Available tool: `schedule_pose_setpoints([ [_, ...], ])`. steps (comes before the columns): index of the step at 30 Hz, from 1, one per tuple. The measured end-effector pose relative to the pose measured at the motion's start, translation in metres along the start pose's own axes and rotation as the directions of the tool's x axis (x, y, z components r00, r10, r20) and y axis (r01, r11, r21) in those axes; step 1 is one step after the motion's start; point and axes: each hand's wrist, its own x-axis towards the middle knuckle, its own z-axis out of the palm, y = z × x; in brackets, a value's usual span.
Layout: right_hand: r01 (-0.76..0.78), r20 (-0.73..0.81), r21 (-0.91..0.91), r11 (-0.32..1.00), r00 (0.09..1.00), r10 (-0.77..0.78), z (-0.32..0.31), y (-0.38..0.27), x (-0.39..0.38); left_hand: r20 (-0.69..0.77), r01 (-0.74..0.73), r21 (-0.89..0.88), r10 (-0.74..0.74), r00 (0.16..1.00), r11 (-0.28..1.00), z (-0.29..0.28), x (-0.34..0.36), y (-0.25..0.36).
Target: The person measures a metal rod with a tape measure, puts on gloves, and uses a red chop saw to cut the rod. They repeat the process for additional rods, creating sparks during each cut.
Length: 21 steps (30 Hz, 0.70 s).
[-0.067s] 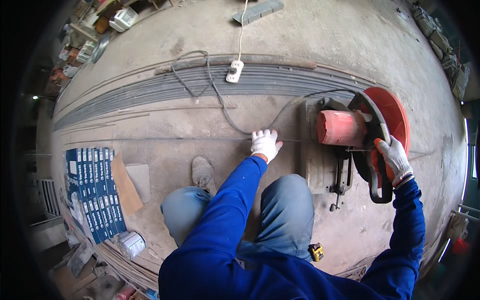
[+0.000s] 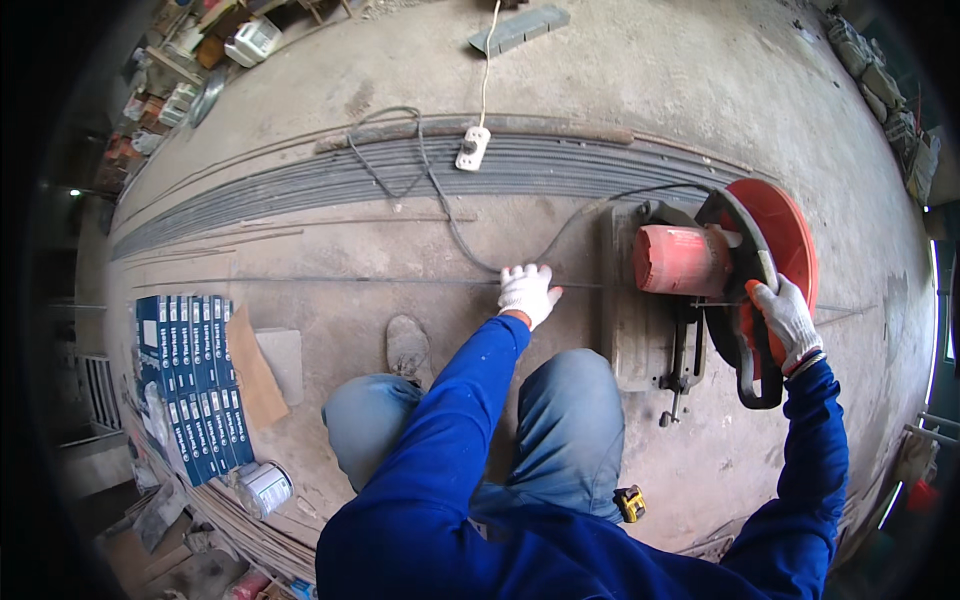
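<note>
My left hand (image 2: 528, 296), in a white work glove, is closed over a thin steel rebar rod (image 2: 400, 281) that runs sideways just above the floor. The rod leads right into a cut-off saw (image 2: 685, 260) with a red motor and a large red disc guard (image 2: 788, 240). With my gloved right hand (image 2: 786, 318) I grip the saw's handle (image 2: 762, 375), at the right side of the machine. Beyond my left fingers the saw's dark power cord (image 2: 452, 232) curves over the floor. The glove hides part of the rod.
A bundle of rebar (image 2: 300, 190) lies across the floor ahead, with a white power strip (image 2: 473, 148) on it. Blue boxes (image 2: 195, 385), cardboard (image 2: 255, 370) and a paint can (image 2: 266, 489) stand at left. A yellow tape measure (image 2: 630, 503) is by my right leg.
</note>
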Motion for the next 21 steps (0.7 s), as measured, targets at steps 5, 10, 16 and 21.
schedule_pose_setpoints([
  [5,-0.001,0.021,0.091,0.996,1.0,-0.001,-0.001,0.004,0.002,0.151,0.09,-0.029,-0.085,0.985,0.996,-0.044,0.024,-0.058],
  [10,0.029,0.002,0.082,0.996,1.0,-0.03,0.0,0.005,0.001,-0.026,0.017,0.252,-0.01,1.0,0.968,-0.079,0.086,-0.124],
  [16,-0.006,0.034,0.031,0.999,0.999,0.005,0.005,-0.01,0.001,-0.379,0.213,0.341,-0.073,0.922,0.916,-0.097,0.189,-0.19],
  [21,-0.05,0.064,0.108,0.993,0.997,0.043,0.012,-0.025,0.0,-0.139,0.151,0.018,-0.147,0.979,0.988,-0.069,0.272,-0.23],
])
